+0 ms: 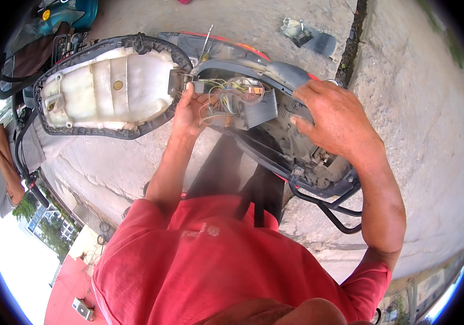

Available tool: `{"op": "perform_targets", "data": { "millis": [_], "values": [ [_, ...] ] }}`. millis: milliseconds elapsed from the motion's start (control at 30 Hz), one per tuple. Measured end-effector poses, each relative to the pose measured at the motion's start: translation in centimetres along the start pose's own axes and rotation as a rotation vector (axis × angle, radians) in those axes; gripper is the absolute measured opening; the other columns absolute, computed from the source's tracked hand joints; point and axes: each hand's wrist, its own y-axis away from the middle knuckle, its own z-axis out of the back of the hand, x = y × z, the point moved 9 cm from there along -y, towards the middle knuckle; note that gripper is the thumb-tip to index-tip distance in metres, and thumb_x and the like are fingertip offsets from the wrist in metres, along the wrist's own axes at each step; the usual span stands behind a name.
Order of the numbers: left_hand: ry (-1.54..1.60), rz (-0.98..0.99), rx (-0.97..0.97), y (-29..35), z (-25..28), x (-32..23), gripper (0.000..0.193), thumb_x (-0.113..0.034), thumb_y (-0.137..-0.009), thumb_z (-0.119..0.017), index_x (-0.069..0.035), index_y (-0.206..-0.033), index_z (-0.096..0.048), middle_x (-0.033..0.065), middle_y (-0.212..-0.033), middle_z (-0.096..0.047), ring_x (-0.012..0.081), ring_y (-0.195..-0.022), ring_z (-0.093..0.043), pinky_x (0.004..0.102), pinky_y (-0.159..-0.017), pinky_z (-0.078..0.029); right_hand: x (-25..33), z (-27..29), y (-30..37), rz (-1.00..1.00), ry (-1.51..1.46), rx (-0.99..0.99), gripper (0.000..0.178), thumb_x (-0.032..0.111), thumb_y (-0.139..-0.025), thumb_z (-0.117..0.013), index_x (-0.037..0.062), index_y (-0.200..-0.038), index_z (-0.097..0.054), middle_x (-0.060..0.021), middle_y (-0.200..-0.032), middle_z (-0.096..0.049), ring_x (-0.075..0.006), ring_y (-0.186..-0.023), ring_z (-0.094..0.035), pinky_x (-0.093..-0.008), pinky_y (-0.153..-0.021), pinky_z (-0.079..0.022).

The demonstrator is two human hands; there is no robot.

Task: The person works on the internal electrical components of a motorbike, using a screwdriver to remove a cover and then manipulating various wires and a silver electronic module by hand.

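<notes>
My left hand (189, 112) is among a bundle of thin coloured wires (224, 92), thumb raised and fingers curled in under the wires. Beside them a silver finned controller box (262, 110) sits tilted at the mouth of the scooter's open under-seat compartment (281, 132). My right hand (337, 119) is over the compartment's far right rim, thumb and fingers apart with nothing seen between them. The seat (104, 89) is flipped up to the left, its pale underside showing. A thin screwdriver-like rod (207, 40) sticks up beyond the compartment.
On the concrete ground (421, 108) at the back lies a dark flat plate (320, 43) with a greyish part (295, 31) by it. A black tubular rack (329, 208) juts from the scooter's near right end. Another person's arm (8, 162) is at far left, beside handlebars.
</notes>
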Motion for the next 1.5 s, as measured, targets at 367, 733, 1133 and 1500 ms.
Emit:
{"op": "perform_targets", "data": {
  "millis": [367,733,1133,1500],
  "values": [
    [0.005,0.125,-0.010,-0.3,-0.3,1.2,0.075,-0.059,-0.101,-0.067,0.010,-0.130,-0.056,0.0322,-0.134,-0.063,0.0408,-0.124,-0.061,0.0670,-0.099,-0.051,3.8,-12.4,-0.7,-0.087,-0.108,0.246,0.077,0.030,-0.089,-0.081,-0.0037,-0.149,-0.048,-0.0257,-0.147,-0.057,-0.0420,-0.135,-0.058,-0.0493,-0.113,-0.049],
    [0.047,0.218,-0.092,-0.3,-1.8,1.3,0.081,-0.056,-0.105,-0.064,0.017,-0.138,-0.051,0.0306,-0.139,-0.060,0.0364,-0.126,-0.061,0.0535,-0.109,-0.049,4.1,-18.1,-3.2,-0.305,-0.203,-0.432,0.091,0.029,-0.072,-0.090,-0.0029,-0.148,-0.051,-0.0272,-0.142,-0.060,-0.0447,-0.133,-0.058,-0.0509,-0.111,-0.050],
    [0.008,0.169,-0.011,-1.4,-7.3,0.6,0.055,-0.041,-0.099,-0.078,0.002,-0.129,-0.062,0.0153,-0.122,-0.064,0.0296,-0.117,-0.062,0.0512,-0.105,-0.053,-3.2,-15.3,0.7,-0.773,-1.443,-0.117,0.048,0.036,-0.098,-0.067,-0.0015,-0.129,-0.066,-0.0141,-0.116,-0.073,-0.0257,-0.102,-0.073,-0.0415,-0.091,-0.059],
    [-0.950,-0.596,0.183,7.1,-9.5,-1.6,0.041,-0.031,-0.099,-0.074,-0.005,-0.130,-0.068,0.0143,-0.133,-0.066,0.0270,-0.119,-0.065,0.0426,-0.100,-0.053,-0.9,-15.7,2.9,-0.807,-1.685,0.048,0.053,0.038,-0.099,-0.072,0.0036,-0.138,-0.062,-0.0117,-0.127,-0.070,-0.0259,-0.117,-0.069,-0.0452,-0.102,-0.056]
  ]
}}
